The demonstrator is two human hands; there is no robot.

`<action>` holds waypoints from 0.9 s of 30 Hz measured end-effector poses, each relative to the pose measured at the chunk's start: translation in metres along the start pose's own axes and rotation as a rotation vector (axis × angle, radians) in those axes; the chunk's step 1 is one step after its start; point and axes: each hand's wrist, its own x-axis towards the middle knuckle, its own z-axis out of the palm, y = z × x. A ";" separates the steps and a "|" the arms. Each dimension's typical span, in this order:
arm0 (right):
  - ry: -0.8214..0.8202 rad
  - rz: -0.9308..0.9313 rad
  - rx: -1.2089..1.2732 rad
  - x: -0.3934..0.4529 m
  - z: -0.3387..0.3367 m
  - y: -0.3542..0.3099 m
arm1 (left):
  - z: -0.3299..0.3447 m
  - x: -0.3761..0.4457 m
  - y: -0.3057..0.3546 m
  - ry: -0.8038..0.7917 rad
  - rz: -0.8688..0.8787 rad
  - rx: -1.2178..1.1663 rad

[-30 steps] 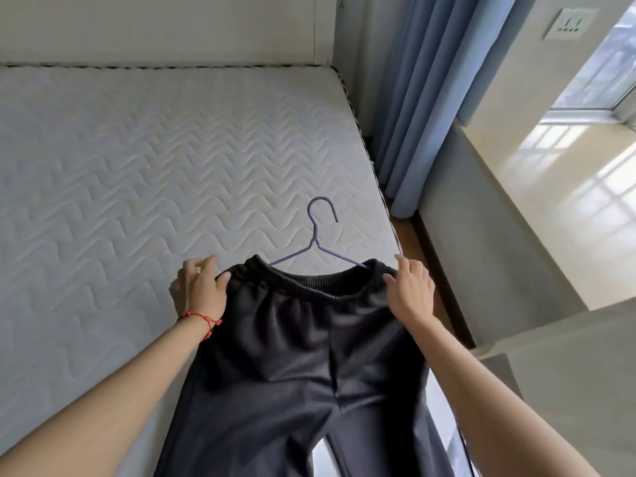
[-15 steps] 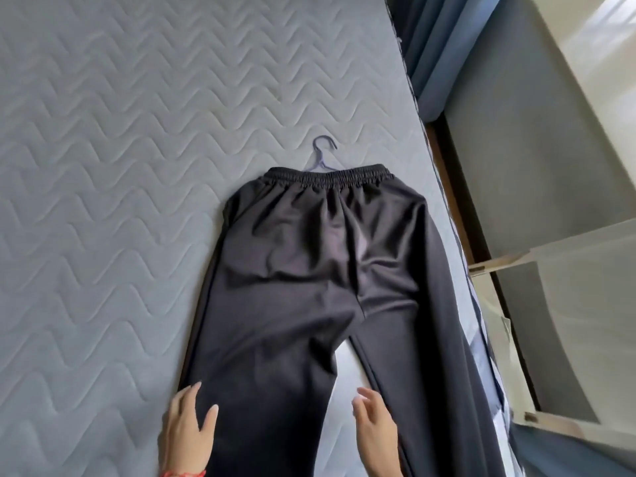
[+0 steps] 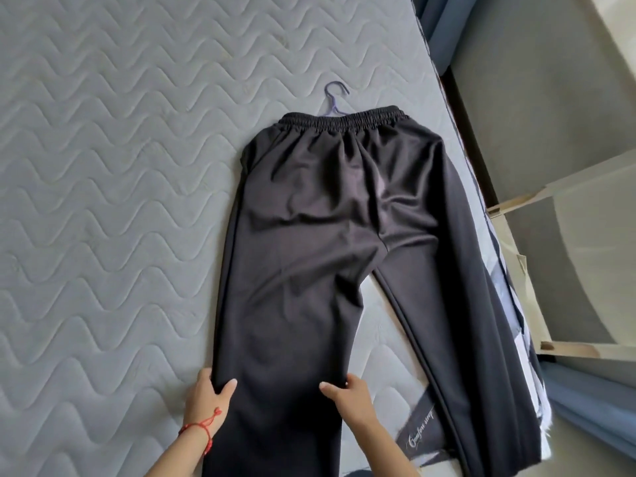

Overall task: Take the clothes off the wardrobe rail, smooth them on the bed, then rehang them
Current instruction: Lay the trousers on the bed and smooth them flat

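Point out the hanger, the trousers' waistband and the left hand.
hanger (image 3: 335,92): head view, on its purple hook above the trousers.
waistband (image 3: 344,120): head view, middle of the gathered elastic band.
left hand (image 3: 206,395): head view, back of the hand gripping the trouser leg's edge.

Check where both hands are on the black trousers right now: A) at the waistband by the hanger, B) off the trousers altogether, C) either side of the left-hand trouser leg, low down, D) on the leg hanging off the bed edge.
C: the left hand and right hand grip the two edges of one leg of the black trousers, far from the purple hanger at the waistband.
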 end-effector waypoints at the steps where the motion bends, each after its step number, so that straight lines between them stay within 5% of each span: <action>1: -0.039 0.026 -0.043 -0.002 0.003 0.008 | 0.001 -0.001 -0.006 -0.041 -0.013 0.020; 4: -0.041 0.011 -0.171 -0.009 0.000 0.027 | 0.007 -0.007 -0.024 -0.184 -0.046 -0.016; 9: 0.369 -0.173 -0.058 -0.021 -0.041 0.031 | 0.036 -0.025 -0.036 -0.386 -0.189 -0.483; 11: 0.351 -0.163 -0.052 -0.024 -0.050 0.038 | 0.049 -0.036 -0.035 -0.408 -0.195 -0.466; 22: 0.104 0.096 -0.485 -0.035 -0.043 0.080 | 0.047 -0.056 -0.028 -0.184 -0.109 0.131; 24: 0.140 0.136 -0.623 -0.042 -0.049 0.075 | 0.042 -0.063 -0.024 -0.092 -0.140 0.183; 27: 0.316 0.094 -0.512 -0.052 -0.077 0.063 | 0.040 -0.083 -0.008 0.089 -0.061 0.178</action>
